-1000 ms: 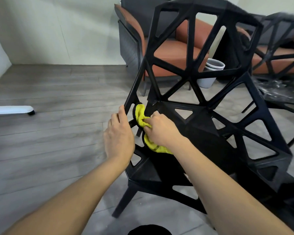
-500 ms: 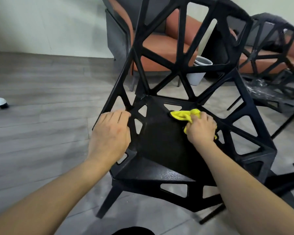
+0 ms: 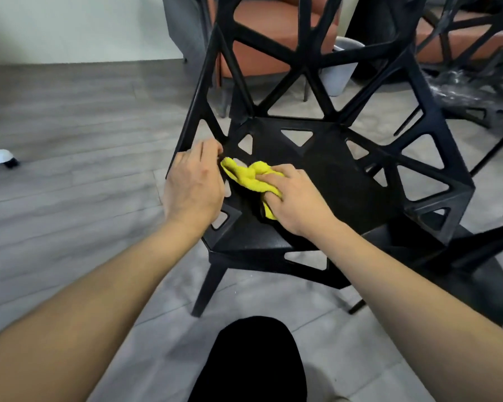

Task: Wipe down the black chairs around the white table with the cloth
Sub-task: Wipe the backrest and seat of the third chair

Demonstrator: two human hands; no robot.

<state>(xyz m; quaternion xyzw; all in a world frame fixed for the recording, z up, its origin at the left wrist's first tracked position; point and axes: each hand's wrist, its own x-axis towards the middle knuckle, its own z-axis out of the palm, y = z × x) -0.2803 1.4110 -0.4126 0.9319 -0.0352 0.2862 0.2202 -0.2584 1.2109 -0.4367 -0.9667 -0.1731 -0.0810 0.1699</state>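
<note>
Seat wipe underway: right hand [image 3: 295,203] bunches cloth [image 3: 251,177] on black chair [image 3: 331,181], frame center; left hand [image 3: 193,187] grips rim; backrest, 2nd chair [image 3: 476,91] upper right apparently left.

We see a bright yellow cloth [image 3: 249,177] against a matte black chair [image 3: 325,181] whose shell is a lattice of triangular cut-outs. Behind it we note a rust-orange armchair [image 3: 262,39] with grey sides, a pale grey bin [image 3: 339,72], and grey wood-grain floor [image 3: 70,117].

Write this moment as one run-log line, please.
right hand: pressing yellow cloth on seat | left hand: gripping black chair left edge | stage: wiping seat
</note>
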